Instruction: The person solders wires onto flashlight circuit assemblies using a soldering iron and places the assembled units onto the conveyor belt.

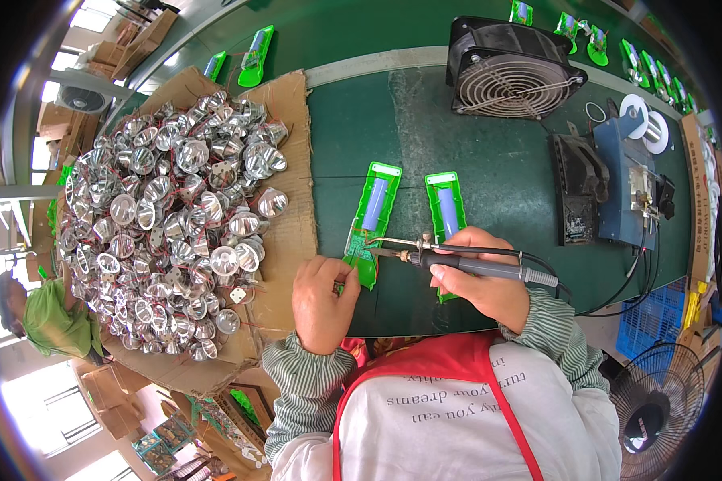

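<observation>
In my right hand (489, 276) is a soldering iron (477, 265) with a grey and black handle and a thin metal feed tube along its top. Its tip points left, at the small green circuit board (361, 247) in a bright green plastic housing (375, 216). A blue-purple cylindrical battery (375, 204) lies in the upper part of that housing. My left hand (324, 298) is closed by the housing's lower left edge, fingers pinched together; what they hold is too small to make out. A second green housing (435, 195) with a battery lies to the right, partly behind my right hand.
A big heap of silver reflector cups (168, 216) with wires lies on cardboard (285, 200) at left. A black fan (513, 72) stands at the back. A blue solder feeder (622, 184) with a wire spool is at right. More green housings (255, 58) line the far side.
</observation>
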`<act>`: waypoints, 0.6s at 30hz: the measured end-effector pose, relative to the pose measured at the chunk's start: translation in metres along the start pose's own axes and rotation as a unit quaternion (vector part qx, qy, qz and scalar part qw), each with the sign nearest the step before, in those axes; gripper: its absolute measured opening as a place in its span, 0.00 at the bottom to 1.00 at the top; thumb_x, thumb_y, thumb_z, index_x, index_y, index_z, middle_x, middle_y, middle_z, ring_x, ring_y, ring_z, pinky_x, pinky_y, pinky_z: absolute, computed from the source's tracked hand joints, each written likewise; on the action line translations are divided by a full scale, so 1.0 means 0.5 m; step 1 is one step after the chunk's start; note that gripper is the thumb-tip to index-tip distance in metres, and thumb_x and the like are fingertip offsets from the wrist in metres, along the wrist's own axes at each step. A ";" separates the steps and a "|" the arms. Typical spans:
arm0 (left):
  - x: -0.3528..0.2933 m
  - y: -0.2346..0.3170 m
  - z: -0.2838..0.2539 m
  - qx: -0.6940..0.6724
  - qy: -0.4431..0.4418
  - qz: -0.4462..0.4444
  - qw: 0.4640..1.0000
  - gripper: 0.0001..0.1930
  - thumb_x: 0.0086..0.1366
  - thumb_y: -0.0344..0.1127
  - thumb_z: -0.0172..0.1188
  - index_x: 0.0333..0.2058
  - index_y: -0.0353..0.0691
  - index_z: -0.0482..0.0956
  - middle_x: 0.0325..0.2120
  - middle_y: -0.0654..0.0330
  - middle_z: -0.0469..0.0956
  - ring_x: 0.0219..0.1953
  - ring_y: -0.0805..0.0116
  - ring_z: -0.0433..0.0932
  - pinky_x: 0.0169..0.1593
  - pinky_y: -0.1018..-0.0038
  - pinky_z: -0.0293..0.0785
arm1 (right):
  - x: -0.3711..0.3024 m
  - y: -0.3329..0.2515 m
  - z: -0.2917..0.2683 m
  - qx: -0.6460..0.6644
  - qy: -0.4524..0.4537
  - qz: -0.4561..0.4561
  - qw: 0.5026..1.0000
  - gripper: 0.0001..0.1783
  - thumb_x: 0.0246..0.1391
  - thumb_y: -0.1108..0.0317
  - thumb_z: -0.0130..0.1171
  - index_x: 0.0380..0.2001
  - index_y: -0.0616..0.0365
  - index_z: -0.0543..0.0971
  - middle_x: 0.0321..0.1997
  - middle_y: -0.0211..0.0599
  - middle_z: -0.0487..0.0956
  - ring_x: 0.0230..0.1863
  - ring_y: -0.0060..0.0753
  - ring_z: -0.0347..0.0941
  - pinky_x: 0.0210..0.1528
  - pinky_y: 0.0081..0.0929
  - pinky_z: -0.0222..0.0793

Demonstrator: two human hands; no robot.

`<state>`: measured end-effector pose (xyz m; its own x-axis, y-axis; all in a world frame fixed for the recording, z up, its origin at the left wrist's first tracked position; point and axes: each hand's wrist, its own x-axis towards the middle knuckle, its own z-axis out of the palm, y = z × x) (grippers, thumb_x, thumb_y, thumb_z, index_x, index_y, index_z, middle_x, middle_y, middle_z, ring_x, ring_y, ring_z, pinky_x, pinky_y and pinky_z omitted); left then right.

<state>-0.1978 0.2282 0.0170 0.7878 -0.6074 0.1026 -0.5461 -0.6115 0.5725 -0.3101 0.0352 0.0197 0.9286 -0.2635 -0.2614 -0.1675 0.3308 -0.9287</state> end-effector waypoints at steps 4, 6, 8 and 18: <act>0.000 0.001 0.001 0.000 0.001 0.007 1.000 0.04 0.47 0.24 0.59 0.21 0.36 0.72 0.19 0.57 0.70 0.25 0.58 0.68 0.30 0.65 0.64 | -0.004 0.002 -0.004 -0.008 -0.003 -0.007 1.000 0.10 0.47 0.74 0.58 0.34 0.65 0.72 0.27 0.37 0.77 0.27 0.22 0.75 0.27 0.20 0.72; -0.001 0.000 0.001 0.001 0.001 0.008 1.000 0.04 0.47 0.24 0.59 0.21 0.36 0.72 0.19 0.57 0.70 0.26 0.58 0.68 0.30 0.65 0.64 | -0.007 0.000 -0.005 -0.011 -0.003 -0.010 1.000 0.10 0.47 0.75 0.58 0.34 0.65 0.72 0.27 0.37 0.77 0.28 0.22 0.75 0.27 0.20 0.72; -0.003 -0.001 0.000 0.001 0.004 0.006 1.000 0.04 0.48 0.25 0.59 0.21 0.36 0.72 0.18 0.57 0.69 0.25 0.58 0.68 0.30 0.65 0.64 | -0.011 -0.010 -0.005 -0.001 0.006 0.001 1.000 0.10 0.47 0.75 0.58 0.34 0.66 0.72 0.28 0.38 0.77 0.28 0.23 0.75 0.28 0.20 0.72; -0.032 0.008 0.009 0.156 -0.023 0.102 0.982 0.19 0.49 0.29 0.63 0.41 0.35 0.71 0.42 0.49 0.70 0.34 0.57 0.73 0.37 0.66 0.71 | -0.028 -0.027 -0.044 -0.001 0.046 -0.031 0.998 0.10 0.48 0.74 0.58 0.33 0.67 0.71 0.29 0.39 0.78 0.27 0.21 0.75 0.27 0.17 0.72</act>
<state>-0.2139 0.2331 0.0137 0.6429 -0.7516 0.1479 -0.7578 -0.5957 0.2663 -0.3283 0.0145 0.0304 0.9030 -0.3648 -0.2268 -0.1121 0.3097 -0.9442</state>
